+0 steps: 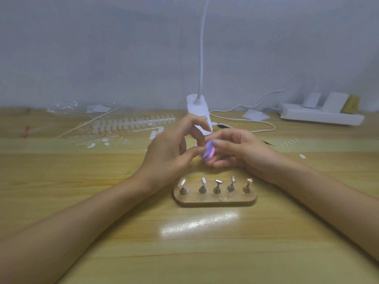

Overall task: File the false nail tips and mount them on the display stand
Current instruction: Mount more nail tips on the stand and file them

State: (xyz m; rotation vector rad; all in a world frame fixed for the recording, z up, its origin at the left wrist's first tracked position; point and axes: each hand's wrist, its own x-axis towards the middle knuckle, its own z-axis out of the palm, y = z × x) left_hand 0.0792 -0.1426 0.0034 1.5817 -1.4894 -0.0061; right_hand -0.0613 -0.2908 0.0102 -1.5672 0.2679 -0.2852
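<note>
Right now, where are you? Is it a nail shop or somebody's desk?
Probably a home or hobby desk set up for nail work. There's a wooden table, a clip-on lamp, strips of false nails and a small wooden stand for showing them.

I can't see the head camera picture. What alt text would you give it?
Two bare hands meet over a wooden table: the right hand holds a purple filing block against the left hand fingertips. In front, a wooden display stand has five pegs, one bearing a nail tip.
</note>
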